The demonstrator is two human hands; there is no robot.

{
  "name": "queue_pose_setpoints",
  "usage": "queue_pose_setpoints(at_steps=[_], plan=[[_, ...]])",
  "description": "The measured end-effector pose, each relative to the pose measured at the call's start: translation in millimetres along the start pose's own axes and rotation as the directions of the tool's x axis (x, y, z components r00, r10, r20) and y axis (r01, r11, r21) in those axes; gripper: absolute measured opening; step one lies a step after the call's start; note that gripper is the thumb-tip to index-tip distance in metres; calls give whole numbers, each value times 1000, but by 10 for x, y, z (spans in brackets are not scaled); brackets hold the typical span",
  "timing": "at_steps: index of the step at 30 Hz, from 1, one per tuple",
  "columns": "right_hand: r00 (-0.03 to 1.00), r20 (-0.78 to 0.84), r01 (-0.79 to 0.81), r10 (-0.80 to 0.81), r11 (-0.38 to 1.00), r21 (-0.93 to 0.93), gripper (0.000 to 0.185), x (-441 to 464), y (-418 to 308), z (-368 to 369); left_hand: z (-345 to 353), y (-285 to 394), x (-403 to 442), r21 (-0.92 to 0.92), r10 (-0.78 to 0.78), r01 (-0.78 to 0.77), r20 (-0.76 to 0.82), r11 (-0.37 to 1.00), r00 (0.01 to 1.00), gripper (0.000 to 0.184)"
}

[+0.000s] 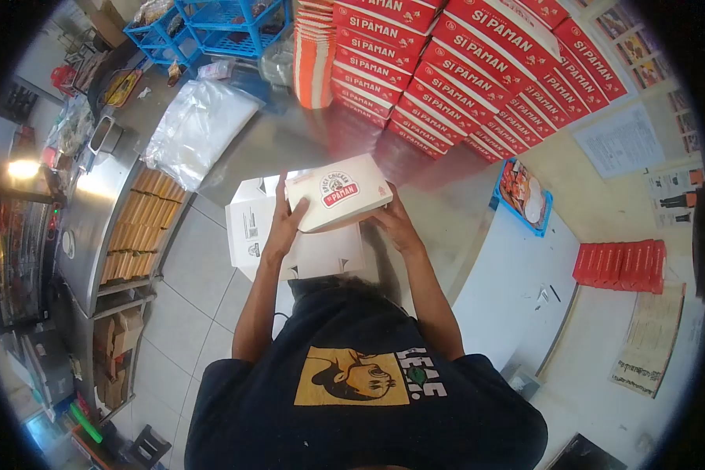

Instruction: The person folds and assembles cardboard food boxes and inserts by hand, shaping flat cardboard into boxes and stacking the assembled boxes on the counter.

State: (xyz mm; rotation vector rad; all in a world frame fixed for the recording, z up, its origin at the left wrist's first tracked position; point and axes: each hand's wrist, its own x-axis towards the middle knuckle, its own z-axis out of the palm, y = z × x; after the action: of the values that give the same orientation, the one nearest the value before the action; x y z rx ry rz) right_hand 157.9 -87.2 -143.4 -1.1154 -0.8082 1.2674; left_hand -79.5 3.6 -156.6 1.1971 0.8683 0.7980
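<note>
Box (338, 196) on my feed, gripped by left hand (284, 223) and right hand (396, 225) above the metal counter (435, 215); I read "SI PAMAN" there and on stacked red cartons (466, 74).

The metal counter (290, 139) before me
It carries my stacked red boxes (470, 66), orange-and-white stack (313, 63) and clear plastic bags (200, 125) (rather crinkled, those).

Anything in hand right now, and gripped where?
Yes, the closed cream box: left hand at its left end, thumb on top; right hand at its right end.
</note>
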Motion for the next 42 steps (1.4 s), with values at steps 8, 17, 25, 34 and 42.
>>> queue_pose_setpoints(at_steps=[8, 17, 25, 34, 42], plan=[[990, -139, 49, -17, 972, 229, 47, -35, -226, 2, 409, 327, -192, -422, 49, -26, 45, 906, 998, 86], [965, -231, 167, -126, 971, 169, 56, -50, -231, 163, 469, 402, -197, -123, 188, -194, -58, 973, 980, 91], [962, -258, 147, -95, 971, 190, 50, -67, -384, 325, 676, 704, -342, -350, 151, -175, -96, 920, 984, 86], [892, -409, 184, -190, 981, -56, 45, -14, -500, 283, 394, 437, -211, 141, 267, -257, -62, 956, 962, 86], [882, 24, 354, -470, 629, -692, 44, -286, -1163, 564, 494, 1281, 23, 532, 501, -655, 423, 537, 755, 102]])
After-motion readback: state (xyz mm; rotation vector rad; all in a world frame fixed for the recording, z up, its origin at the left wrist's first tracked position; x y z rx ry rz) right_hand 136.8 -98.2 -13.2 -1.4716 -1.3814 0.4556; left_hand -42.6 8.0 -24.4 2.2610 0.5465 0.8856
